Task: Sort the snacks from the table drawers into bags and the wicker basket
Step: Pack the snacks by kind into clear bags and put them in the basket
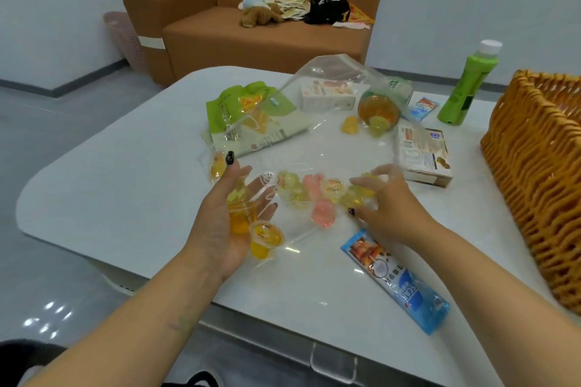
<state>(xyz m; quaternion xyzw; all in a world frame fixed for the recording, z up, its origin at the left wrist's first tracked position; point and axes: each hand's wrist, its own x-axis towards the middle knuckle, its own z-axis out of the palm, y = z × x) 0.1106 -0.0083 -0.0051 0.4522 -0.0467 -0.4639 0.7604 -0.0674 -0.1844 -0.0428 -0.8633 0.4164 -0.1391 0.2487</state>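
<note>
White table (pixel 125 185) w/ snacks: left hand (pixel 234 217), palm up, fingers relaxed, carries jelly cups (pixel 261 237) in clear bag (pixel 317 141); right hand (pixel 388 201) pinches bag's edge. Wicker basket (pixel 534 166) at right.

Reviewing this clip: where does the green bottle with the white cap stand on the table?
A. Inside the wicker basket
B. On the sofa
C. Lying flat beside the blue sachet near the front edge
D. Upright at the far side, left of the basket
D: the green bottle stands upright on the far side of the table, left of the wicker basket and outside it.
</note>
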